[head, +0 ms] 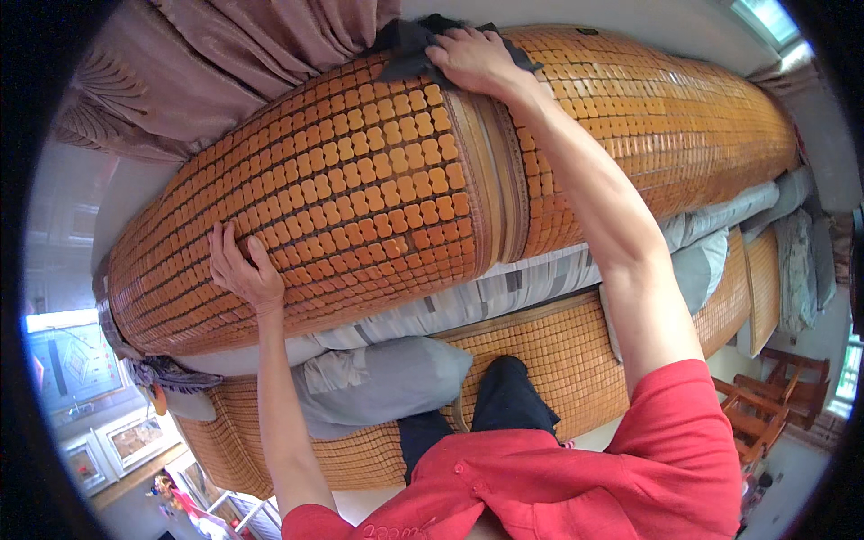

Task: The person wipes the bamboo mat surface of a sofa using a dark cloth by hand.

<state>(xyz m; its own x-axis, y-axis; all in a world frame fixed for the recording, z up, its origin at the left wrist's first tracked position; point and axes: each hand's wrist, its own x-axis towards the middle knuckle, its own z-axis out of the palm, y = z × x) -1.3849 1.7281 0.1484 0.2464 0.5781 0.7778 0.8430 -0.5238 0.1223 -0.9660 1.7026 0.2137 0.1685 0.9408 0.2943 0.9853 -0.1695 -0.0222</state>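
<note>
My right hand (pixel 469 59) presses a dark cloth (pixel 412 48) against the far upper edge of a bamboo-tile mat (pixel 364 175), just beside a seam. The mat drapes over the sofa's long backrest, with a second tiled section (pixel 628 115) to the right. A fabric border strip (pixel 496 175) runs along the seam between the two sections. Lower on the left section rests my left hand (pixel 244 266), its fingers spread on the tiles and nothing in its grasp.
Pink-brown curtains (pixel 223 67) hang behind the sofa. Grey pillows (pixel 385 378) lie on the tiled seat mat (pixel 540 358), where my knee (pixel 506 385) rests. Striped fabric (pixel 472 297) shows below the backrest mat. Wooden chairs (pixel 756 412) stand at the right.
</note>
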